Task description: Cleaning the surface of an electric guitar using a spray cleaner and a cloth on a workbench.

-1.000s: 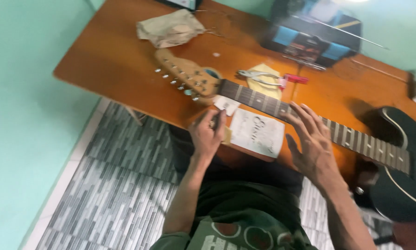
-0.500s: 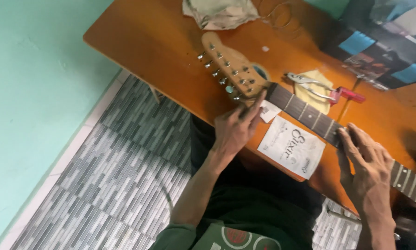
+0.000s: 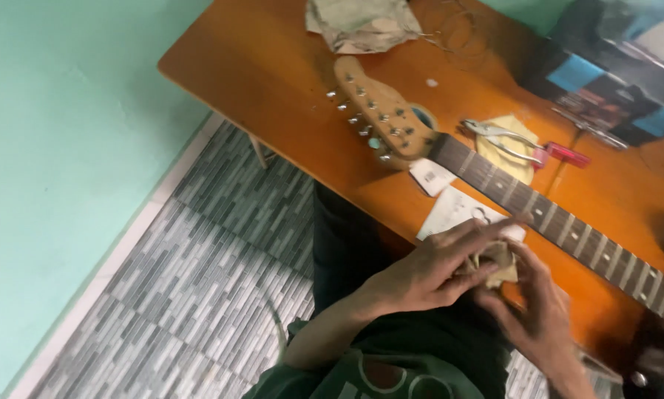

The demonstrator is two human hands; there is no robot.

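We see both hands meet at the near edge of the table (image 3: 273,66) — the left hand (image 3: 428,270) and right hand (image 3: 535,318) closed together on a small tan packet (image 3: 498,262), pinching it between their fingers. It sits just beside a white paper envelope (image 3: 450,210), below the guitar neck (image 3: 561,222). Pliers (image 3: 495,133) rest on a yellow cloth (image 3: 506,159) — what the packet holds, we cannot tell.

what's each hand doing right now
Left hand: closed on the small paper packet.
Right hand: also gripping that packet.
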